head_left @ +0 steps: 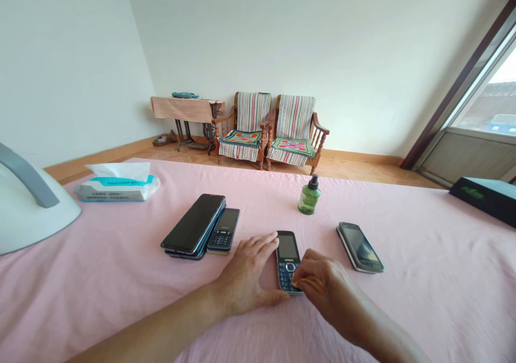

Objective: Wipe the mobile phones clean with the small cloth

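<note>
A dark blue keypad phone (288, 247) lies face up on the pink cloth. My left hand (248, 271) steadies it from the left, fingertips at its upper edge and thumb by its bottom corner. Pinched in my right hand (322, 277) is a thin yellow cloth-like piece (296, 283), mostly hidden by the fingers, which touches the lower right keys. Left of my hands, a second keypad phone (224, 234) sits beside a stack of black smartphones (194, 223). To the right lies a stack of silver-edged phones (360, 247).
Behind the phones stands a green pump bottle (309, 196). A tissue pack (116, 186) and a white appliance with a grey handle (36, 207) are on the left. At the right edge is a black box (484, 196). Two wooden chairs (292, 132) stand beyond the table.
</note>
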`<state>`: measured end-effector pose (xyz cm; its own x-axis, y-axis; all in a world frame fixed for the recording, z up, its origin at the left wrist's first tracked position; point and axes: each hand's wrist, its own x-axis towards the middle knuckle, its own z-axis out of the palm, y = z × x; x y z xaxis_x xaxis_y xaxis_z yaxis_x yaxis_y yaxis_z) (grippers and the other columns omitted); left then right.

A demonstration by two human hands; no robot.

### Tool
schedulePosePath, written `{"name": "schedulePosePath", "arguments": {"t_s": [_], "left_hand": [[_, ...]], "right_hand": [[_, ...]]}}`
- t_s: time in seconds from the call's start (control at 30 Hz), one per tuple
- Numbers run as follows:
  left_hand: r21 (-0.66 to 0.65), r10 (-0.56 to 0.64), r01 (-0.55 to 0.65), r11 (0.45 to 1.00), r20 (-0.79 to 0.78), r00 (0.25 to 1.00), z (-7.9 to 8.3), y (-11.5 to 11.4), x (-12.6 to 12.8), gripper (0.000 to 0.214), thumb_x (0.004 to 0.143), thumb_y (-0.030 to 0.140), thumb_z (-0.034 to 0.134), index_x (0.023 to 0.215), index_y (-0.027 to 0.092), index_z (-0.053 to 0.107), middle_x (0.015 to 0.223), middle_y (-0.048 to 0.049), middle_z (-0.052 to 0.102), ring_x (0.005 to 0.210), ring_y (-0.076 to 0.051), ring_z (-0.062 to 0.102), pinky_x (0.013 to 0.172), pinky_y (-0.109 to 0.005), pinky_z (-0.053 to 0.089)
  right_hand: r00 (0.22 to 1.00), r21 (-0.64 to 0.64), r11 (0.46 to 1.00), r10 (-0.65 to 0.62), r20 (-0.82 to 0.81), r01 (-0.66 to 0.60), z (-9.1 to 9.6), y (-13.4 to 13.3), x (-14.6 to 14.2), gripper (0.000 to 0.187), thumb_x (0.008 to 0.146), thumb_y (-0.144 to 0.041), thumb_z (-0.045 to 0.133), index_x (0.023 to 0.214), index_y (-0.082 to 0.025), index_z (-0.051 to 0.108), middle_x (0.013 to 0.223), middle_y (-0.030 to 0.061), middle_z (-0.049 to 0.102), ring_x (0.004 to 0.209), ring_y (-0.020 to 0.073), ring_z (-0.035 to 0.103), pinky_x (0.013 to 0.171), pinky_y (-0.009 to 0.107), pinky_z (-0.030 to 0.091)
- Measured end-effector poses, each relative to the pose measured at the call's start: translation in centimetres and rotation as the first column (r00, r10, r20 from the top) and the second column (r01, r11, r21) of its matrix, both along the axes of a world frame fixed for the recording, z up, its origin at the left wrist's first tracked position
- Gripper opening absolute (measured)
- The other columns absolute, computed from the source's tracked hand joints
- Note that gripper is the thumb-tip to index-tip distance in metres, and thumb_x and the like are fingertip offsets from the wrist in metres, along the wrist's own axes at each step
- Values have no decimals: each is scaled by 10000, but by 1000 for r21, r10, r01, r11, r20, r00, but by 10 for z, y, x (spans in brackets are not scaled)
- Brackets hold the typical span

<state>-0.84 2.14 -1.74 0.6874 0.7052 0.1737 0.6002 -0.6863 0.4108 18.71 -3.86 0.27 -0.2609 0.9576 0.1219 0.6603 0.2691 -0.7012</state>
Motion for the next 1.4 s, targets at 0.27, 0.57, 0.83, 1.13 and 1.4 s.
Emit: {"name": "schedulePosePath", "arguments": {"t_s": [0.27, 0.57, 0.83, 1.13, 1.4], "left_hand": [[-8, 1, -1, 1000, 13, 1000, 1, 0, 0, 857, 663, 639, 693, 1336, 179, 430, 1439, -146, 388, 1306, -322, 361, 1057, -495, 292], [3, 5, -5, 1000, 4, 1000, 1, -2, 1, 850, 638, 555, 756, 1324, 165, 440, 1435, -148, 395, 1297, -316, 375, 1057, -480, 306], [-31, -41, 42, 999, 24, 999, 3, 5, -3, 880, 650, 655, 705, 1327, 160, 439, 1429, -153, 403, 1303, -311, 375, 1058, -484, 308], [-17, -37, 38, 999, 50, 998, 3, 5, -4, 840, 660, 640, 705, 1321, 189, 449, 1422, -144, 415, 1296, -309, 383, 1057, -485, 297], [-14, -35, 36, 999, 71, 997, 2, 3, -3, 817, 655, 562, 752, 1320, 201, 444, 1424, -128, 416, 1297, -293, 384, 1053, -461, 307]], "right_hand": [[998, -20, 999, -31, 49, 32, -2, -4, 8, 242, 760, -9, 472, 671, -175, 623, 736, 2, 577, 667, 112, 556, 612, 218, 389], [996, 50, 995, -83, 18, 82, -12, -3, -7, 250, 739, 12, 452, 685, -172, 612, 755, 10, 573, 667, 115, 552, 608, 221, 374], [986, 43, 987, -156, 64, 153, -11, -4, -5, 221, 719, -2, 472, 654, -173, 596, 721, 7, 564, 653, 128, 538, 598, 238, 351], [983, 74, 986, -153, 102, 146, -9, -2, -12, 204, 746, 1, 472, 695, -165, 581, 740, 15, 551, 665, 134, 527, 606, 239, 347], [986, 151, 988, -66, 155, 43, -12, -2, -18, 242, 765, 32, 413, 703, -165, 536, 787, 32, 534, 690, 137, 511, 620, 235, 363]]}}
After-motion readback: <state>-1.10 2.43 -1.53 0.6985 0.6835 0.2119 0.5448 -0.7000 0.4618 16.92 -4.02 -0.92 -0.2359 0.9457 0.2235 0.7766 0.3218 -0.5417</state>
